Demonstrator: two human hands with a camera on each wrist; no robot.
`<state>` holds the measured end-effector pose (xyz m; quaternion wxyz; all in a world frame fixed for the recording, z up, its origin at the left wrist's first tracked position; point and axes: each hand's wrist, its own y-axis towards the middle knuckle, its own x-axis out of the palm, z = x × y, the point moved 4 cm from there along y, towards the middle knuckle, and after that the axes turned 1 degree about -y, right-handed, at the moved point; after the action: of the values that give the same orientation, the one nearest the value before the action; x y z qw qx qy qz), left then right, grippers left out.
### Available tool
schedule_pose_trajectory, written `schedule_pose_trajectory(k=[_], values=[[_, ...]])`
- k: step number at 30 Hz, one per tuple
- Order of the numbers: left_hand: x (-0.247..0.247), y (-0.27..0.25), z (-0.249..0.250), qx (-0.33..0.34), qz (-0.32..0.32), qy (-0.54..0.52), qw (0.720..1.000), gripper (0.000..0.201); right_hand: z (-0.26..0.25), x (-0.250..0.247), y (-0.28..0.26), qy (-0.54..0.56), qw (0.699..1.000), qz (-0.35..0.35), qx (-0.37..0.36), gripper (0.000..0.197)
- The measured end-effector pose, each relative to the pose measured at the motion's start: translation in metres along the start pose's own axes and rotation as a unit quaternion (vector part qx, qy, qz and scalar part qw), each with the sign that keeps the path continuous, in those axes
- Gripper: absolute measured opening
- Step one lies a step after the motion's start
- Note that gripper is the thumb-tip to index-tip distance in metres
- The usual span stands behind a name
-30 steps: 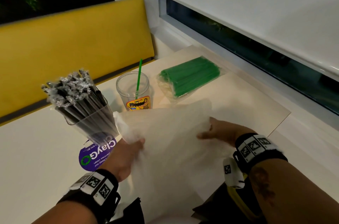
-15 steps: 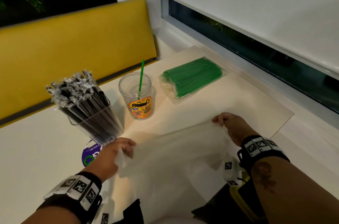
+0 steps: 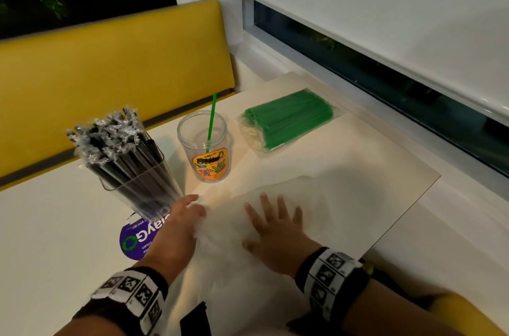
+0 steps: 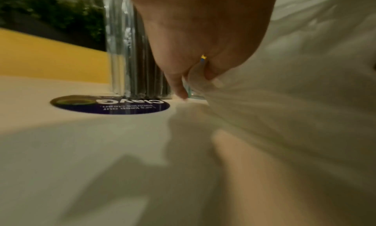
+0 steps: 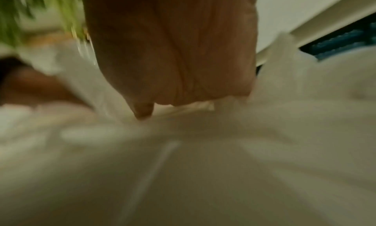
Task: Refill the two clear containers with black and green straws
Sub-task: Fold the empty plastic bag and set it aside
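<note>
A square clear container (image 3: 143, 184) at the left is packed with wrapped black straws (image 3: 110, 137). Beside it a round clear cup (image 3: 205, 142) with a colourful label holds one green straw (image 3: 211, 118). A sealed pack of green straws (image 3: 289, 119) lies behind the cup. An empty translucent plastic bag (image 3: 316, 198) lies flat near the table's front. My left hand (image 3: 179, 222) pinches the bag's bunched left edge (image 4: 223, 88), close to the black-straw container. My right hand (image 3: 275, 228) lies flat on the bag with fingers spread, pressing it down (image 5: 173, 52).
A purple round sticker (image 3: 135, 242) is on the white table (image 3: 55, 225) under the black-straw container. A yellow bench back (image 3: 110, 65) runs behind the table. A window sill (image 3: 454, 211) and window border the right side.
The bag, held up in the air by both hands, has come down onto the table. My right hand let go of its edge and now presses flat on it.
</note>
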<state>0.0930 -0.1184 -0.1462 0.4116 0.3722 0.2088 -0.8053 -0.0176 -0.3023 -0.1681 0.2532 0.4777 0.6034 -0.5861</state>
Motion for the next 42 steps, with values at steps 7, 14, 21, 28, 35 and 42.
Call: schedule_pose_trajectory(k=[7,14,21,28,35,42], values=[[-0.009,-0.006,0.041,-0.285,-0.201,-0.358,0.866,0.037,0.006,0.013,0.005,-0.021,0.999,-0.027,-0.019,0.087],[0.026,0.04,0.103,-0.102,-0.212,-0.339,0.911,0.021,-0.002,-0.015,-0.013,0.116,0.978,-0.151,-0.085,0.055],[0.091,0.042,0.09,0.11,-0.293,-0.015,0.95,0.121,0.025,-0.027,-0.013,0.158,0.977,-0.116,-0.085,0.036],[0.115,0.031,0.067,0.109,-0.305,0.237,0.916,0.134,0.034,-0.097,-0.036,0.042,0.982,0.184,0.012,0.026],[0.109,0.035,0.073,0.171,-0.305,0.268,0.898,0.148,0.016,-0.006,-0.012,0.018,0.996,-0.083,0.007,0.101],[0.091,0.05,0.059,0.182,-0.233,0.057,0.954,0.121,0.083,-0.03,0.011,-0.053,0.992,-0.07,0.092,0.068]])
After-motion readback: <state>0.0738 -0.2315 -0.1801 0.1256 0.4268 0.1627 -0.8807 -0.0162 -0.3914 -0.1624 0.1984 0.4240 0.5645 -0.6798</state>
